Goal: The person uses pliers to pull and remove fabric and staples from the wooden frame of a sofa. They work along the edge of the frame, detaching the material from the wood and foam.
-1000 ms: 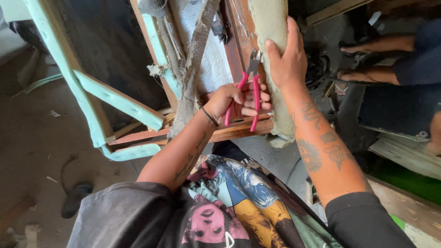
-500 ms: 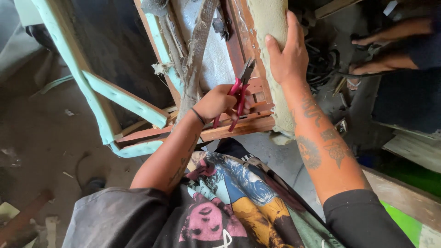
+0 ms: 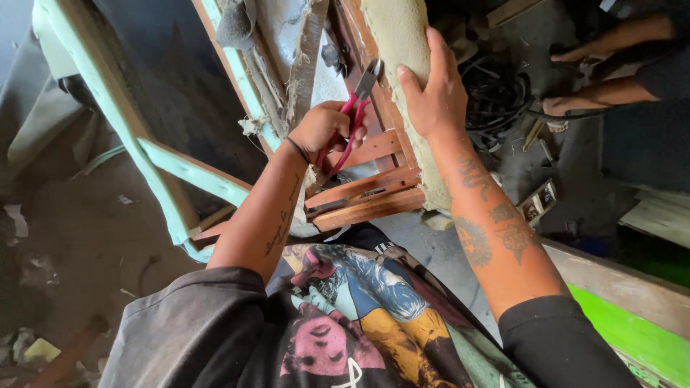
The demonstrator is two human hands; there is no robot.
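Observation:
My left hand grips red-handled pliers, their jaws pointing up against the wooden rail next to the foam. My right hand presses flat on a beige foam pad that runs down the edge of an upturned wooden furniture frame. Torn fabric and webbing hang from the frame just left of the pliers. The frame's mint-green padded arm slants across the left side.
Another person's bare legs and feet are at the upper right, beside a coil of dark cable. A small wooden box lies on the concrete floor. A bright green board sits at the lower right. Debris litters the left floor.
My left hand has raised the pliers from a downward hold so the jaws now point up at the rail by the foam. My right hand has stayed on the foam pad.

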